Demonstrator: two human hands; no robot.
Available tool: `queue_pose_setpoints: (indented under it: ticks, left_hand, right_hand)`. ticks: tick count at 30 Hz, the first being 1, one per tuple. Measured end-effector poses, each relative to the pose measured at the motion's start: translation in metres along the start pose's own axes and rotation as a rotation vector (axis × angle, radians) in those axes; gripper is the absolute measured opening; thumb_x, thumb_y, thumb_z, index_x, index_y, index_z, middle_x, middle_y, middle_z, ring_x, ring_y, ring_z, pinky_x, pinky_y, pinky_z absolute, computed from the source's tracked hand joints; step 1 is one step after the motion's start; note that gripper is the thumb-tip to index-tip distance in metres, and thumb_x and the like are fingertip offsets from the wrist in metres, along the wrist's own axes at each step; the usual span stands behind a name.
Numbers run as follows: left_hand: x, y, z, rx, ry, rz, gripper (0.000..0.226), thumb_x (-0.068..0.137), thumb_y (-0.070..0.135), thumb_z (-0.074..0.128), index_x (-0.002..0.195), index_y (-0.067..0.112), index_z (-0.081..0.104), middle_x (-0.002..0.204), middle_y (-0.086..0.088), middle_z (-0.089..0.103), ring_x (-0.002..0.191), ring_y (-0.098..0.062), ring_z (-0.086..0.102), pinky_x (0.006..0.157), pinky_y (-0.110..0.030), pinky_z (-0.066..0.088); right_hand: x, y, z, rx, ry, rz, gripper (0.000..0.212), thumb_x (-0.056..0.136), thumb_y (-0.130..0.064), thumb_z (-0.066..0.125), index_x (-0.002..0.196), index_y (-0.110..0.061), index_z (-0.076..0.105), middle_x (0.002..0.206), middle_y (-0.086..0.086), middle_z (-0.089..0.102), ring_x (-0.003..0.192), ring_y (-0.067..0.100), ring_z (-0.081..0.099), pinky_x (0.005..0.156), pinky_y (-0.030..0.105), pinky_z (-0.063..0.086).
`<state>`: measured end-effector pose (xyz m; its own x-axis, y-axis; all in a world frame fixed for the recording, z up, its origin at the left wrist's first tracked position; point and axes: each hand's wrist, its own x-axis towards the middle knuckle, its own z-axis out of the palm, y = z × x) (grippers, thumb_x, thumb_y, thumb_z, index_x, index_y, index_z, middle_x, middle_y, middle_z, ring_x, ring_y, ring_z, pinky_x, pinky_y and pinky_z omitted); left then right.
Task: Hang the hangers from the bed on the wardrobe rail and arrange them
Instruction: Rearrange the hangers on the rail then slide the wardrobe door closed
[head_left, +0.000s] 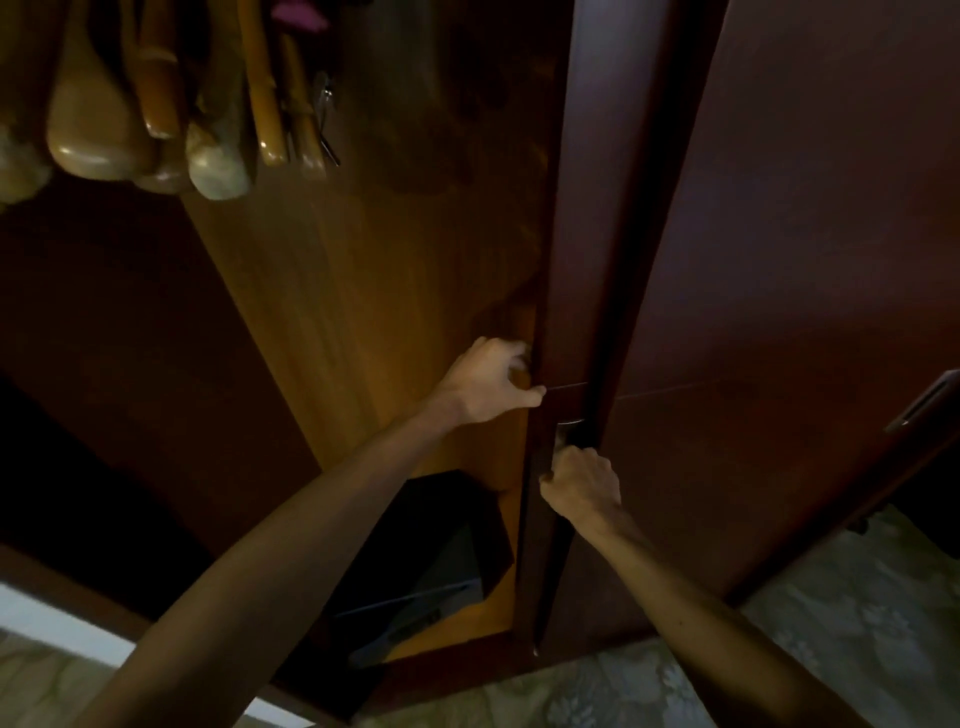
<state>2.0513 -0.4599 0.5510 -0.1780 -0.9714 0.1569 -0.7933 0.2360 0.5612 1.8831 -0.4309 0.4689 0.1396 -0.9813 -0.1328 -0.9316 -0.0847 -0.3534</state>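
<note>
1. The right hand (582, 486) is curled shut around the metal handle (567, 430) on the edge of a dark wardrobe door (566, 208); the fingers wrap the lower part of the handle and the thumb lies against the door edge.
2. The left hand (491, 379) grips the same door edge just above, fingers hooked behind it and thumb pressed on the front face.
3. The door edge runs as a long, near-vertical band between the open compartment and a second door panel (779, 260) to its right.
4. The wooden hangers (156, 98) are bunched together at the top left of the open compartment, well apart from both hands; their long arms slope downward, rounded ends pointing toward the viewer. The rail itself is out of view.
5. A dark box (431, 561) sits low in the compartment, below the left forearm.
6. Patterned floor (831, 623) lies beneath the doors.
</note>
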Motion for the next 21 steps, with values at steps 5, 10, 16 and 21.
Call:
queue_pose_setpoints:
  ticks: [5,10,16,21]
  left_hand:
    - [-0.025,-0.020,-0.020,0.066,-0.007,-0.054,0.063,0.084,0.051,0.070,0.134,0.014,0.059,0.123,0.007,0.069,0.077,0.002,0.058,0.071,-0.017,0.052]
    - [-0.057,-0.036,-0.040,0.107,-0.034,-0.121,0.036,0.083,0.048,0.069,0.110,0.024,0.071,0.106,0.017,0.071,0.091,0.001,0.066,0.080,-0.030,0.059]
    - [-0.092,-0.070,-0.051,0.314,-0.205,-0.264,0.018,0.086,0.037,0.066,0.089,0.020,0.073,0.087,0.007,0.073,0.079,-0.008,0.068,0.072,-0.035,0.062]
    - [-0.117,-0.092,-0.066,0.390,-0.167,-0.324,0.018,0.088,0.032,0.064,0.094,0.015,0.068,0.094,0.001,0.067,0.088,-0.015,0.063,0.075,-0.032,0.057]
  right_hand:
    - [0.000,-0.028,0.003,-0.002,-0.030,-0.041,0.022,0.092,-0.029,0.066,0.106,-0.011,0.067,0.105,0.006,0.068,0.099,0.025,0.068,0.070,0.030,0.053]
    - [-0.009,-0.060,0.018,-0.008,-0.059,-0.114,0.014,0.091,-0.020,0.068,0.102,-0.013,0.067,0.102,0.004,0.069,0.094,0.020,0.069,0.069,0.027,0.052]
    - [-0.023,-0.100,0.037,-0.044,-0.093,-0.209,0.016,0.091,-0.019,0.066,0.106,-0.013,0.069,0.107,0.006,0.070,0.101,0.024,0.068,0.080,0.033,0.058]
    - [-0.037,-0.136,0.053,-0.101,-0.127,-0.283,0.026,0.092,-0.024,0.067,0.115,-0.011,0.066,0.118,0.008,0.067,0.111,0.026,0.064,0.086,0.036,0.054]
